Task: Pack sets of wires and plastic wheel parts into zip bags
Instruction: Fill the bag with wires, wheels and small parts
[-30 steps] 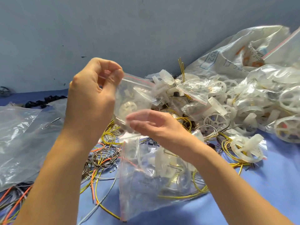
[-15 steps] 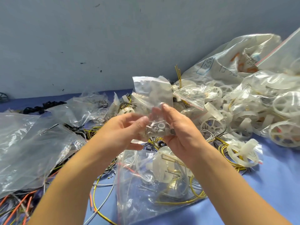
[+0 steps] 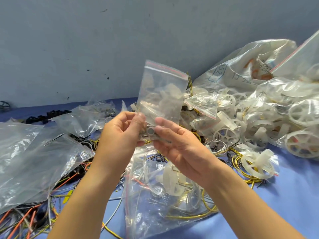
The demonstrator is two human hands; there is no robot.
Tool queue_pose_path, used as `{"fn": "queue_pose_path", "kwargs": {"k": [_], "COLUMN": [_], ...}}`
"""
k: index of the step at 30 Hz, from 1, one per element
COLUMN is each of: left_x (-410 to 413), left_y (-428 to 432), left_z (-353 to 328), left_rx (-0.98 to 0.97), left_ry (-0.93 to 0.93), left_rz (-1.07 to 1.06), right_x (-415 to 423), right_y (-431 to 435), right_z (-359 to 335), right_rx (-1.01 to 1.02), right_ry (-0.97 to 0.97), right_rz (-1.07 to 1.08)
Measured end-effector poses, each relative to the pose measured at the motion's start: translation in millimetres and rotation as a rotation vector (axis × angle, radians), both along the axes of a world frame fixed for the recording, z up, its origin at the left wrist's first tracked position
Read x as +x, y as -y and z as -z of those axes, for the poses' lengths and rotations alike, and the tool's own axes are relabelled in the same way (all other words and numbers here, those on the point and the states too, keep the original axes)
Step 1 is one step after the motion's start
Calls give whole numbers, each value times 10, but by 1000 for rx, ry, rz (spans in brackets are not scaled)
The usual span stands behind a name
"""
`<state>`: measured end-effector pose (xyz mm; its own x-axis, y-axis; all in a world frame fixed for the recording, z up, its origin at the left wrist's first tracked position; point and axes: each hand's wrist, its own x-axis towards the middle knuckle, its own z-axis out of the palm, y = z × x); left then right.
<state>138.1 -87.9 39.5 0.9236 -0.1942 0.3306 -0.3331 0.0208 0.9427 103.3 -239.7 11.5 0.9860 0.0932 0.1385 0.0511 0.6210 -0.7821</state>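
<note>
Both hands hold one small clear zip bag (image 3: 162, 94) upright above the table, its red-lined zip edge at the top. Small metal and plastic pieces (image 3: 150, 131) sit in its bottom. My left hand (image 3: 120, 135) pinches the bag's lower left corner between thumb and fingers. My right hand (image 3: 179, 144) grips the lower right, thumb on the front near the pieces. Below my wrists lies a larger zip bag (image 3: 155, 200) holding white wheel parts and yellow wire. Loose white plastic wheels (image 3: 224, 135) and coiled yellow wires (image 3: 241, 163) lie to the right.
A heap of filled bags with wheels (image 3: 284, 114) covers the right side, a big printed sack (image 3: 241, 69) behind it. Clear plastic bags (image 3: 31, 156) lie at the left over orange and grey wires (image 3: 25, 219). Blue table surface (image 3: 284, 195) shows at the right. A grey wall stands behind.
The small bag has been turned upright and straightened, zip edge now on top. My left hand dropped from high on the bag to its lower corner; both hands now meet at the bottom.
</note>
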Motion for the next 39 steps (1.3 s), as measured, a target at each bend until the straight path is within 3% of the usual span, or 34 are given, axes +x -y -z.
{"fn": "queue_pose_path", "kwargs": {"k": [4, 8, 11, 16, 24, 28, 32, 35, 39], "left_x": [18, 19, 35, 28, 106, 127, 100, 101, 82], "left_y": [-25, -20, -18, -28, -118, -156, -99, -115, -154], "left_z": [76, 138, 163, 177, 219, 221, 158, 155, 150], "left_rx": [-67, -122, -101, -27, -47, -53, -143, -151, -84], "left_ry": [-273, -239, -169, -50, -120, -100, -253, -382, -363], "left_rz": [258, 253, 201, 161, 315, 363, 323, 317, 367], "right_x": [-7, -48, -53, -44, -85, -112, -155, -158, -120], "right_y": [52, 38, 42, 23, 47, 89, 71, 59, 66], "right_z": [-56, -86, -81, -105, -121, -144, -151, -143, -121], "right_rx": [-195, -423, -429, -235, -177, -328, -762, -770, -726], "right_ry": [105, 164, 130, 39, 75, 123, 221, 250, 250], "right_rz": [115, 219, 222, 128, 69, 17, 184, 222, 247]}}
